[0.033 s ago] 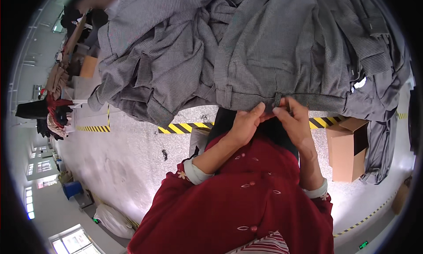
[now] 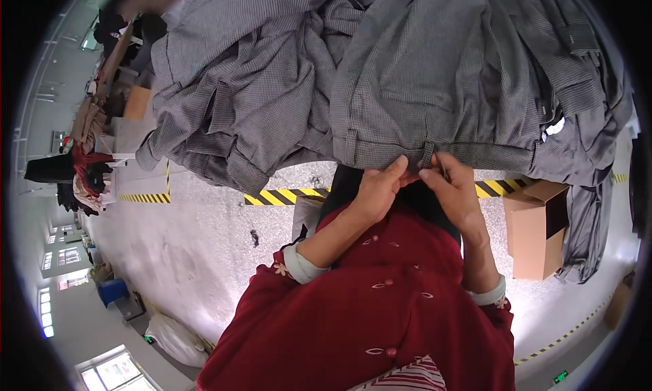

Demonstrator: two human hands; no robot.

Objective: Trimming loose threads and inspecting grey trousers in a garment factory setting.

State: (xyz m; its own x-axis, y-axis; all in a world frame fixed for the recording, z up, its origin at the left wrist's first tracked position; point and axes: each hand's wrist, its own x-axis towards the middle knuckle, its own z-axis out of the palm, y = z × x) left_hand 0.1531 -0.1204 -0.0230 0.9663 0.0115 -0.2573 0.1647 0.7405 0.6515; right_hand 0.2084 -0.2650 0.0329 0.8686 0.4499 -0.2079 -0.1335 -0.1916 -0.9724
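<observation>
Grey finely checked trousers [image 2: 414, 72] lie in front of me, with the waistband edge toward my body. Thumb and fingers of my left hand [image 2: 382, 191] are closed on that waistband edge. Beside it, my right hand [image 2: 451, 187] is closed in a pinch just below a belt loop [image 2: 428, 151]. A small dark sliver shows among the right fingers, too little to name. The two hands' fingertips nearly meet, and part of the left fingers is hidden.
More grey checked garments [image 2: 265, 85] are heaped to the left and right. An open cardboard box [image 2: 533, 238] stands on the floor at right, near hanging grey cloth [image 2: 587, 228]. Yellow-black tape [image 2: 288, 196] marks the floor. Clothes hang on a rack [image 2: 85, 170] at far left.
The fingers of my right hand have shifted slightly at the belt loop. My left hand stays on the waistband edge.
</observation>
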